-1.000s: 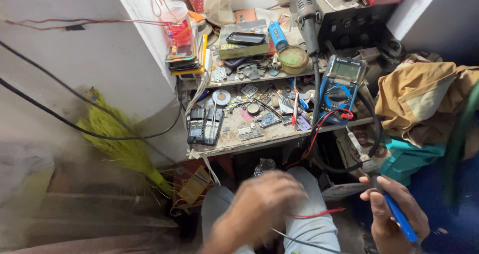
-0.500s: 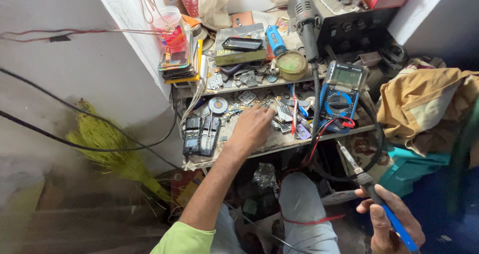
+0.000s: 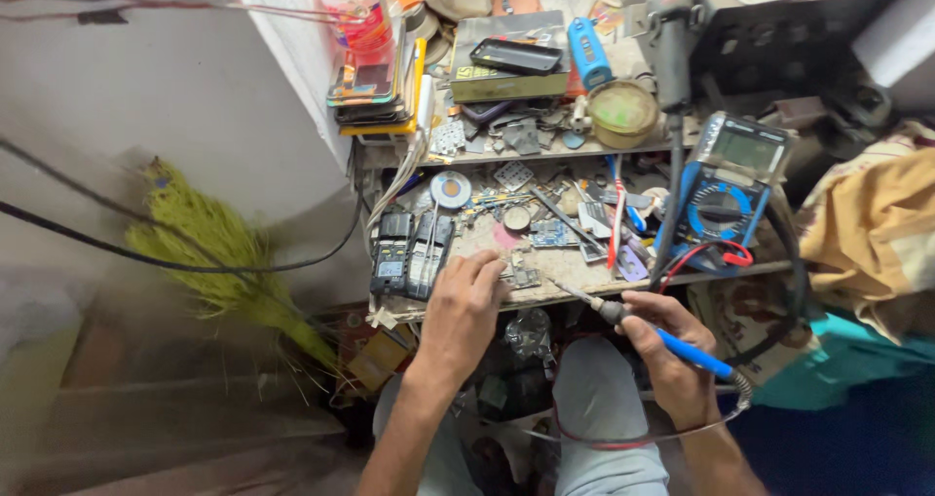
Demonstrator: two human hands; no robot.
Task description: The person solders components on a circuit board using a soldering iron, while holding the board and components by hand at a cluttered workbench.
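1. My right hand (image 3: 672, 360) holds a soldering iron (image 3: 662, 335) with a bright blue handle and a dark metal tip.
2. Multimeter (image 3: 726, 189): blue casing, grey screen, red and black leads.
3. Broom (image 3: 219, 248): yellow-green bristles.
4. Cloth (image 3: 877, 233): mustard yellow with pale patches.
5. Round tin (image 3: 623, 111): greenish lid, brass-coloured rim.
6. Two phones (image 3: 411, 254) by my left hand (image 3: 463, 306): black.
7. Workbench (image 3: 575, 262): pale, stained brown.

Left hand (image 3: 466, 301) rests on the workbench (image 3: 575, 267) edge, two phones (image 3: 411, 252) just left of it, the soldering iron (image 3: 643, 325) in the right hand (image 3: 667, 350) to its right, multimeter (image 3: 726, 189) behind that.
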